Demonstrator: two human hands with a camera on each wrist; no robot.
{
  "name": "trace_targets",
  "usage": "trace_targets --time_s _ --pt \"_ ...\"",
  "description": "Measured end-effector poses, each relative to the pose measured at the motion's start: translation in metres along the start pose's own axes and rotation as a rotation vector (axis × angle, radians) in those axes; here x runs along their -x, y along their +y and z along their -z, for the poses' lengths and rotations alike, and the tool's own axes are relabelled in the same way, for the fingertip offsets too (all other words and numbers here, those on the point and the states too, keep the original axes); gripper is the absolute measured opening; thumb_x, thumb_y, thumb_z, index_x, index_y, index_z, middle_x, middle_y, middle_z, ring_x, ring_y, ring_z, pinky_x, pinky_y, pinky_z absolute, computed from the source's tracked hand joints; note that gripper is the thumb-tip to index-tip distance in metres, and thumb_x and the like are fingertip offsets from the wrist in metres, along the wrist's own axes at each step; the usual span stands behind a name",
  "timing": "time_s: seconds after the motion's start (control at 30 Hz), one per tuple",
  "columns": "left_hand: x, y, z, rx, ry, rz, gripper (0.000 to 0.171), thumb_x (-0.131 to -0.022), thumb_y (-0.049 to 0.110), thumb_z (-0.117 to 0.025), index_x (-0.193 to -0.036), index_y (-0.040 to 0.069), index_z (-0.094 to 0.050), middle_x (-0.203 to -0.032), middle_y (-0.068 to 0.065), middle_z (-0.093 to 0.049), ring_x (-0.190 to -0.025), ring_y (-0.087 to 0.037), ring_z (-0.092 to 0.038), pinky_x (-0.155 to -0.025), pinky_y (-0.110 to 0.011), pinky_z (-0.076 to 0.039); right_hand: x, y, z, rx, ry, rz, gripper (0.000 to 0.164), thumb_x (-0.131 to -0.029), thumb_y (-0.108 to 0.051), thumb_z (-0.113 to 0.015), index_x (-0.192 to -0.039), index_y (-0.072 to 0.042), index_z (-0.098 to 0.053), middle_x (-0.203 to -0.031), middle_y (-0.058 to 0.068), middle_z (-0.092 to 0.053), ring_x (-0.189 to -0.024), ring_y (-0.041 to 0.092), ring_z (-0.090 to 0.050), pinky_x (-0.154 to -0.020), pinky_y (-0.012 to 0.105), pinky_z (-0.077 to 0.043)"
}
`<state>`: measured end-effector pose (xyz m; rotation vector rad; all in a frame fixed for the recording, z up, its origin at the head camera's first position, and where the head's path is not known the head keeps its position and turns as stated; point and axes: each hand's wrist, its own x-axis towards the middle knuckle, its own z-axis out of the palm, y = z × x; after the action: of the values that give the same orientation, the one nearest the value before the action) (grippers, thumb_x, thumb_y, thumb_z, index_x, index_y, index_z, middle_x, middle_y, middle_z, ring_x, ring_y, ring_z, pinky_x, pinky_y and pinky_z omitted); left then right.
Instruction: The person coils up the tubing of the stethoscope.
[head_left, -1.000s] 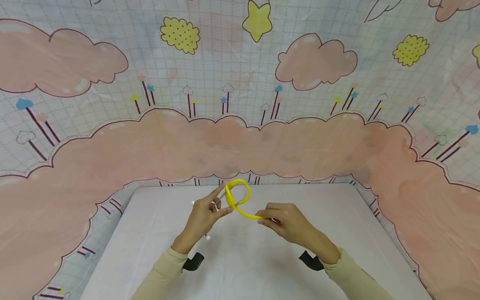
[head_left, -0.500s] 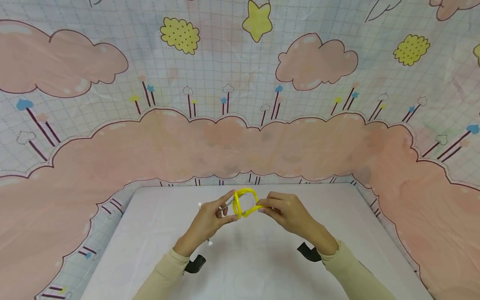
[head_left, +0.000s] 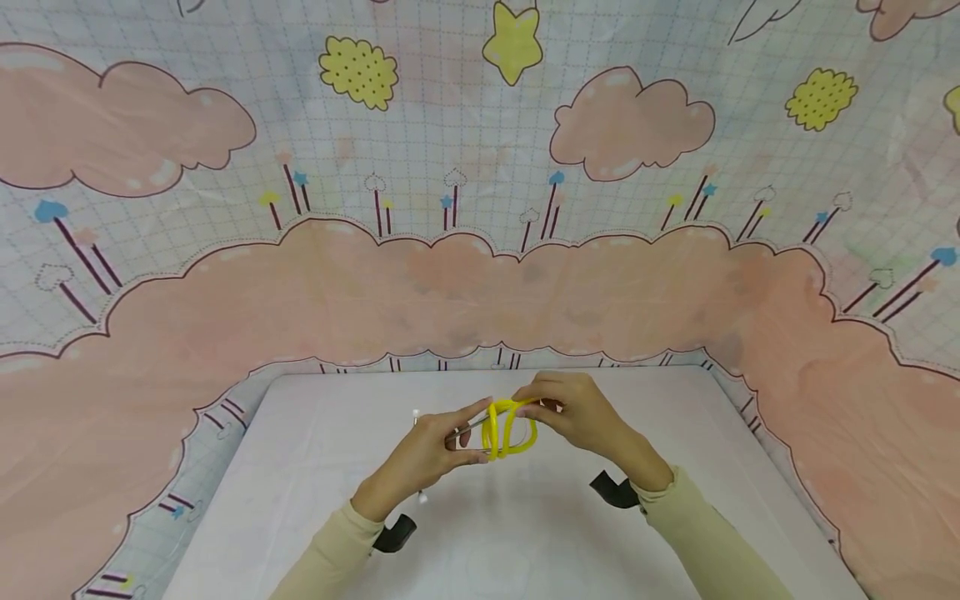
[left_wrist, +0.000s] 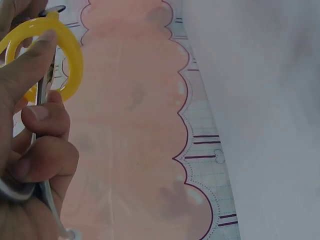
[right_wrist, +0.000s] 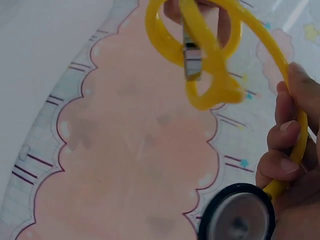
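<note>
A stethoscope with a yellow tube point(head_left: 492, 433) is held up above the table between both hands. My left hand point(head_left: 423, 446) grips its metal ear tubes point(left_wrist: 41, 92), with forefinger and thumb reaching to the yellow coils looped around them. White eartips point(head_left: 422, 497) stick out behind that hand. My right hand point(head_left: 573, 412) pinches the tube's free length close to the coils. In the right wrist view, the tube runs down through the curled fingers to the round, black-rimmed chest piece point(right_wrist: 239, 217) beside the palm.
A white table point(head_left: 525, 533) lies under the hands. Behind it hangs a cloth point(head_left: 480, 292) printed with pink clouds, which also runs along the table's sides. Black straps point(head_left: 617, 490) show at both wrists.
My right hand has carried the tube's free length up and over, wrapping it further around the ear tubes. The left hand with the coils has shifted right and slightly nearer.
</note>
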<state>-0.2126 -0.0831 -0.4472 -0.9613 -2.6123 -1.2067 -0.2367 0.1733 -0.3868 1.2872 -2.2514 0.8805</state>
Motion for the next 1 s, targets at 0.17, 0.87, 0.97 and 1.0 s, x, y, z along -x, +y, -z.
trace_targets --time_s 0.17,0.87,0.97,1.0 --pt "0.002 0.003 -0.002 0.013 -0.066 -0.022 0.073 -0.078 0.027 -0.081 -0.144 0.021 -0.051 -0.076 -0.004 -0.055 -0.057 0.003 -0.037 -0.052 -0.015 -0.035 0.001 0.009 -0.003 -0.107 0.002 -0.021 0.018 -0.078 -0.009 -0.080 -0.096 -0.011 -0.076 -0.076 -0.005 -0.064 -0.063 0.001 -0.043 -0.053 0.017 -0.040" --pt "0.005 0.019 -0.006 0.047 -0.065 -0.098 0.074 -0.077 0.031 -0.082 -0.143 0.014 -0.052 -0.075 0.003 -0.054 -0.057 0.005 -0.037 -0.052 -0.013 -0.036 0.003 0.003 -0.013 -0.361 -0.005 -0.219 0.008 -0.088 -0.003 -0.069 -0.092 0.003 -0.072 -0.078 0.014 -0.068 -0.064 0.000 -0.048 -0.059 0.019 -0.047" --pt "0.005 0.019 -0.006 0.070 -0.052 -0.085 0.076 -0.077 0.032 -0.081 -0.144 0.016 -0.050 -0.076 0.004 -0.053 -0.056 0.005 -0.037 -0.052 -0.013 -0.035 0.006 0.007 -0.021 -0.402 -0.002 -0.248 0.013 -0.093 -0.007 -0.064 -0.092 0.003 -0.072 -0.079 0.014 -0.069 -0.066 0.000 -0.051 -0.060 0.020 -0.048" --pt "0.005 0.019 -0.007 0.079 -0.048 -0.084 0.076 -0.077 0.031 -0.081 -0.145 0.016 -0.049 -0.076 0.003 -0.053 -0.056 0.005 -0.037 -0.052 -0.013 -0.035 0.008 0.012 -0.025 -0.420 -0.002 -0.251 0.014 -0.095 -0.007 -0.062 -0.093 0.003 -0.072 -0.080 0.015 -0.069 -0.066 0.000 -0.052 -0.061 0.021 -0.049"
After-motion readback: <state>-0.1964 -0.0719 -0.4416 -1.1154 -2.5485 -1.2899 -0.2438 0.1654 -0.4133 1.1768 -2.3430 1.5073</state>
